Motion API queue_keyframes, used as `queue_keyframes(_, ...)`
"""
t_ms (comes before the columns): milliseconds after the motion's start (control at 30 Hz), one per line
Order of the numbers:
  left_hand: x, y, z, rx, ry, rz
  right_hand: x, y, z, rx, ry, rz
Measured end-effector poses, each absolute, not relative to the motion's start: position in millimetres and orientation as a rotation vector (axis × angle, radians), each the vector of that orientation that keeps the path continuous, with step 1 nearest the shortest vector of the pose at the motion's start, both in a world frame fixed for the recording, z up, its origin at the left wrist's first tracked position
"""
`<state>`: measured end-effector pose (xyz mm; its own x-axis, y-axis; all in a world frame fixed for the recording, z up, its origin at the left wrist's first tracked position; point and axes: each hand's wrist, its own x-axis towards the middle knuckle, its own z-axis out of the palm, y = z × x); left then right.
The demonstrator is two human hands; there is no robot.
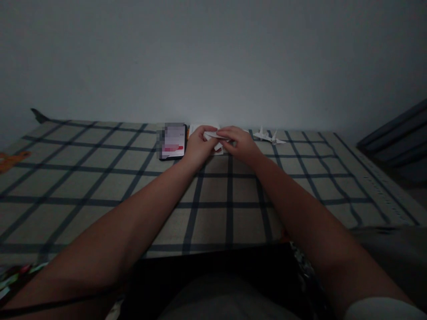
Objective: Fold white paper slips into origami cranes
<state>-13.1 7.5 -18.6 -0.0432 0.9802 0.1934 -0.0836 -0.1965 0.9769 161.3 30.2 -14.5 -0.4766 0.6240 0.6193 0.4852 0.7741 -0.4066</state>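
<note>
Both arms reach far forward over a checked cloth [100, 178]. My left hand [197, 146] and my right hand [240, 143] meet on a small folded piece of white paper [214, 135], each with fingers pinched on it. More white paper lies flat under the hands. A phone [172, 141] with a lit screen lies just left of my left hand.
Two folded white paper figures [269, 135] rest on the cloth right of my right hand. An orange shape [11, 160] lies at the far left edge. Coloured strips [13, 278] show at the bottom left. A plain wall rises behind the cloth; dark fabric sits at right.
</note>
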Motion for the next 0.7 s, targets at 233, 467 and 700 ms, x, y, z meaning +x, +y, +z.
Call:
queue_keyframes(233, -14, 15, -24, 1.322, 1.032, 1.414, 173, 48, -25, -0.922, -1.966, 0.652)
queue_keyframes(467, -11, 13, -23, 1.238, 0.902, 1.361, 176, 47, -21, -0.96, -1.859, 0.717)
queue_keyframes(700, -12, 13, -24, 1.235, 0.98, 1.362, 176, 46, -22, -0.986, -1.804, 0.659)
